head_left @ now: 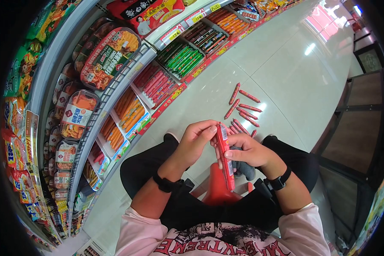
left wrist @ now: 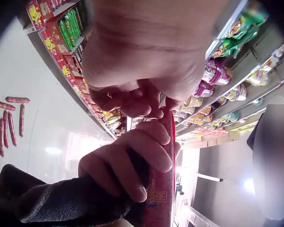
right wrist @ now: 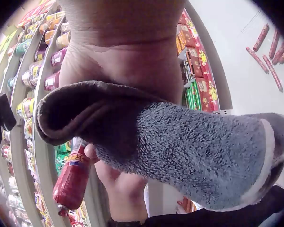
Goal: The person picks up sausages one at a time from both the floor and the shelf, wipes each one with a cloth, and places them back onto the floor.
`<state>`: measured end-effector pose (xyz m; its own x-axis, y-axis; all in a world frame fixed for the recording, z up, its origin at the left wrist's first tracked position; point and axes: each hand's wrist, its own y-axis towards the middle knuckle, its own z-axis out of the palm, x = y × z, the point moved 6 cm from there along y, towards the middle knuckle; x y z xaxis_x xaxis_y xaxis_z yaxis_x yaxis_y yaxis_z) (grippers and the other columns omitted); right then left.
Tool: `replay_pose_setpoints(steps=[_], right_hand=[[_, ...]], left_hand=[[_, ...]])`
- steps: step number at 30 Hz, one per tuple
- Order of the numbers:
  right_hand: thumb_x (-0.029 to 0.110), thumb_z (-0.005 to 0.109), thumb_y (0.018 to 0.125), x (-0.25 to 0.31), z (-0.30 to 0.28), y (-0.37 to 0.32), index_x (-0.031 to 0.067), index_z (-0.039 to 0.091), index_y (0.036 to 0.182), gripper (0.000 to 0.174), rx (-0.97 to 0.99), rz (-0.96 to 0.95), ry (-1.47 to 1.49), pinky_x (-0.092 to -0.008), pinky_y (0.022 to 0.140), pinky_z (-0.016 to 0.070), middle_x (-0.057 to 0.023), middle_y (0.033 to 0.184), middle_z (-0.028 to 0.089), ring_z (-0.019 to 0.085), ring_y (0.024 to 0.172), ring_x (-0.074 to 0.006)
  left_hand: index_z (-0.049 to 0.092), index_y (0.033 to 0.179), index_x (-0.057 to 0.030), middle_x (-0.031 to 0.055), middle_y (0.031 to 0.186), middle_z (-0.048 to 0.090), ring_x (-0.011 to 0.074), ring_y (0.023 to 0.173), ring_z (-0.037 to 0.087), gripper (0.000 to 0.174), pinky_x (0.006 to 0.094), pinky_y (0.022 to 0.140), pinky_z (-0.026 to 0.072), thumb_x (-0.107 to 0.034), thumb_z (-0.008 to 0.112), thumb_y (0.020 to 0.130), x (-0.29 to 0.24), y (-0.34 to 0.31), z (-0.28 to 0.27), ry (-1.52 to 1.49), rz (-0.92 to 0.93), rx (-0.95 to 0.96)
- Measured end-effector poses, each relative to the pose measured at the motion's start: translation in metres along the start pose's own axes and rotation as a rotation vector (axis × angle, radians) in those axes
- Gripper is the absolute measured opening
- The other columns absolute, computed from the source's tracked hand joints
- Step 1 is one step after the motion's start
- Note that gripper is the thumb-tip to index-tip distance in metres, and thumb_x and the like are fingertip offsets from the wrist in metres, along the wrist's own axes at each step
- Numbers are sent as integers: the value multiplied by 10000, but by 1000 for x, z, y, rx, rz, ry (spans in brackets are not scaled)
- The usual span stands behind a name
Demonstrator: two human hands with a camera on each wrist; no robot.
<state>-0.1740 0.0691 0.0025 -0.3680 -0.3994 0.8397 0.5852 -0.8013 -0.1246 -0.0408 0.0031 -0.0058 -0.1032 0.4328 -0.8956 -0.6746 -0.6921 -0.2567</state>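
Note:
A red plastic-wrapped sausage (head_left: 228, 173) stands lengthwise between both hands, above the lap. My right hand (head_left: 253, 150) grips it around its middle, thumb across the front of the wrapper. The same hand holds a fuzzy grey cloth (head_left: 241, 164), which drapes widely below the palm in the right wrist view (right wrist: 194, 156). With thumb and forefinger, my left hand (head_left: 199, 135) pinches the sausage's far end. In the left wrist view, the left hand's curled fingers (left wrist: 132, 101) sit close above the right hand, and the sausage tip is partly hidden there.
Several red sausages (head_left: 244, 109) lie loose on the tiled floor (head_left: 281, 77) ahead. Shelves at left carry sausages in trays, green packs (head_left: 183, 59) and boxed meals (head_left: 78, 114). A red stool (head_left: 217, 187) is between the legs. Dark panelled cabinets (head_left: 349, 136) stand at right.

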Motion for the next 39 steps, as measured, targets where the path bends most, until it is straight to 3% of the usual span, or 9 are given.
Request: replay_pose_setpoints(steps=[3,9,12,15,21,24,33,36,39], right_hand=[[300,602,1078,5,3,2,15,644,1108,290,3,-39,74,-284,735,553,-68,962,721,691,856,-124],[298,583,1087,-1,1,4,7,638,1132,300,-2,12,99,-289,765,556,-83,971,719,695,862,-134],[263,593,1067,-6,-2,4,-34,634,1157,313,9,35,87,-324,866,561,-98,992,717,718,921,-188],[240,569,1078,-2,1,6,12,636,1150,248,4,2,120,-283,742,553,-78,976,722,690,854,-124],[204,580,1054,-2,-2,6,36,645,1113,190,-61,151,55,-277,740,544,-53,968,721,669,845,-106],[202,626,1035,-1,-4,9,47,652,1076,162,-64,108,-106,-274,736,538,-40,949,721,660,836,-95],[207,680,1013,-7,-11,10,37,674,1038,172,-146,93,-227,-278,786,547,-28,927,730,685,868,-95],[206,690,1008,-4,-14,10,28,692,1068,188,-181,90,-335,-281,797,552,-36,930,734,690,864,-97],[204,693,1007,-2,-15,7,17,700,1100,209,-208,76,-268,-278,794,551,-35,922,737,689,863,-95]], left_hand=[[680,1167,37,34,916,682,75,784,523,346,259,691,396,-260,518,1089,-1,2,-1,-51,17,16],[675,1178,31,12,876,653,52,757,515,337,243,689,402,-258,527,1088,-9,3,6,-161,2,29],[677,1164,21,-5,875,649,34,751,515,315,219,678,399,-259,563,1077,-10,2,8,27,-10,61],[677,1140,14,-20,848,641,26,736,516,301,206,661,397,-265,593,1065,-14,3,10,-8,-31,80],[663,1094,15,4,814,655,44,723,573,261,212,664,452,-237,601,1071,-12,5,9,-3,-70,46],[656,1087,15,17,823,666,50,729,592,236,215,674,476,-216,613,1070,-4,8,5,50,-31,21],[652,1093,9,15,877,668,46,800,601,206,228,721,498,-192,614,1068,3,9,2,94,-15,4],[638,1138,10,10,939,663,45,840,600,186,230,742,504,-155,606,1059,6,12,2,181,40,14],[618,1238,18,7,988,657,49,887,609,242,232,788,514,-128,602,1046,3,10,10,192,-26,111]])
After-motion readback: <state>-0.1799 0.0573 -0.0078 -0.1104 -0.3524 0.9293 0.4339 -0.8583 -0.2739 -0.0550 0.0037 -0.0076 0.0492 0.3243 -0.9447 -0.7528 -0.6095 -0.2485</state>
